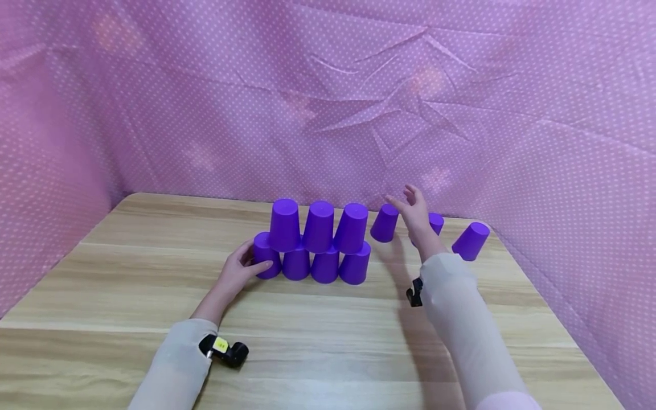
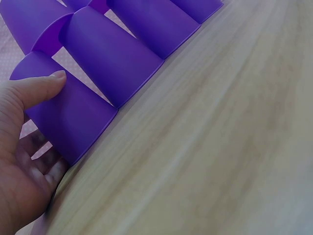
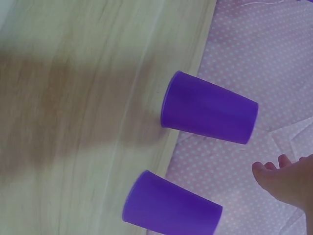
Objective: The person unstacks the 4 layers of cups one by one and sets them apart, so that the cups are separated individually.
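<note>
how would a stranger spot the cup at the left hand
On the wood-grain table, find the two-tier stack of upside-down purple cups. In its bottom row of four, take the leftmost cup: unlike the others, it has the left hand around it.

I'm in what looks like a curtained recording booth: pink dotted cloth (image 1: 328,125) hangs from nine o'clock through twelve to three, a wood-grain table (image 1: 328,347) fills six, and small black cameras (image 1: 236,354) sit at pale sleeves (image 1: 171,364).
</note>
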The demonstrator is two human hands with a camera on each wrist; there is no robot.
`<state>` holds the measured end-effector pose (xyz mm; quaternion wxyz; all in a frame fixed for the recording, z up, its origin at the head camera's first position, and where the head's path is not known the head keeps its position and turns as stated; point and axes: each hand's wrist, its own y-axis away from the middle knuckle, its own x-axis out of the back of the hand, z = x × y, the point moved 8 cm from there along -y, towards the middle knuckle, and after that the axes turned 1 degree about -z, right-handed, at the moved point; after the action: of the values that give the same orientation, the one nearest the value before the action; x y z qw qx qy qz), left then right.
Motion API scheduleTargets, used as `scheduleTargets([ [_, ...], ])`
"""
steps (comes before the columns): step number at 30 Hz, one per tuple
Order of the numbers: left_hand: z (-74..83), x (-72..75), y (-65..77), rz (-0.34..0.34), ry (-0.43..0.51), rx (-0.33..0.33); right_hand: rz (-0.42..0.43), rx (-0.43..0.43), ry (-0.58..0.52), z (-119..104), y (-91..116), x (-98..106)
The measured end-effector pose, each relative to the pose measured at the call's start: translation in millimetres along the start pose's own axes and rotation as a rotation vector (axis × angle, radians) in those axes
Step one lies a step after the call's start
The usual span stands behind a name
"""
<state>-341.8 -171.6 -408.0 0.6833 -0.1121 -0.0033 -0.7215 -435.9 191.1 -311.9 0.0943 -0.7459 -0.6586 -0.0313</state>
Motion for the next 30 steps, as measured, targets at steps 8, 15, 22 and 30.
scheduleTargets([
  [8,-0.9,0.5,-1.2,-0.015,0.005,-0.008,-0.023,0.037,-0.016,-10,11,-1],
  [15,-0.4,1.7,-2.9,-0.012,-0.001,0.003,-0.053,0.088,-0.049,-23,23,-4],
  [22,0.6,2.3,-4.1,-0.011,0.001,0.009,-0.085,0.161,-0.114,-34,37,-8],
  [30,12.2,0.0,0.0,-0.020,0.010,0.030,-0.163,0.183,-0.198,-40,53,-22],
])
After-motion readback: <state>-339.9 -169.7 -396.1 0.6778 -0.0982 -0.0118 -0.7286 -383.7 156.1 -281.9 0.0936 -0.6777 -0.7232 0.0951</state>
